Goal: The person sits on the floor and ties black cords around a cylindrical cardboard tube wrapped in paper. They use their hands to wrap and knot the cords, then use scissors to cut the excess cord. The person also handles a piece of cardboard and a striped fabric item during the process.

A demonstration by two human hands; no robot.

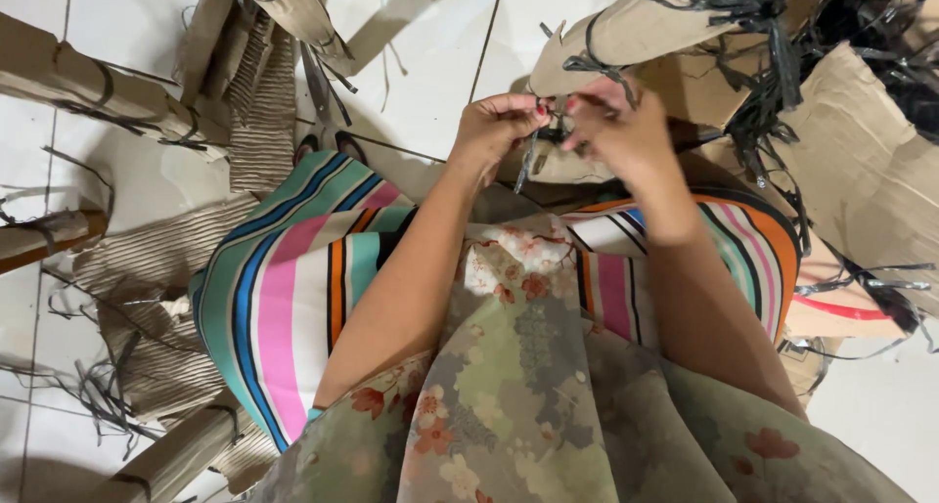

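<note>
**Both hands pinch black strapping at a cardboard roll**

I see my left hand (497,127) and right hand (621,131) close together, fingertips pressed on a thin black plastic strap (528,161) between them. Just beyond the fingers lies a rolled brown cardboard bundle (636,29), strap-bound. Right of the fingers, loose black straps (773,92) lie across flat cardboard sheets (861,161). Left, more tied rolls (88,92) rest on white tiles (430,43).

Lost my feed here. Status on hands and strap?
Left hand and right hand both pinching black strap. Cardboard roll just beyond. Nothing between the hands.
</note>
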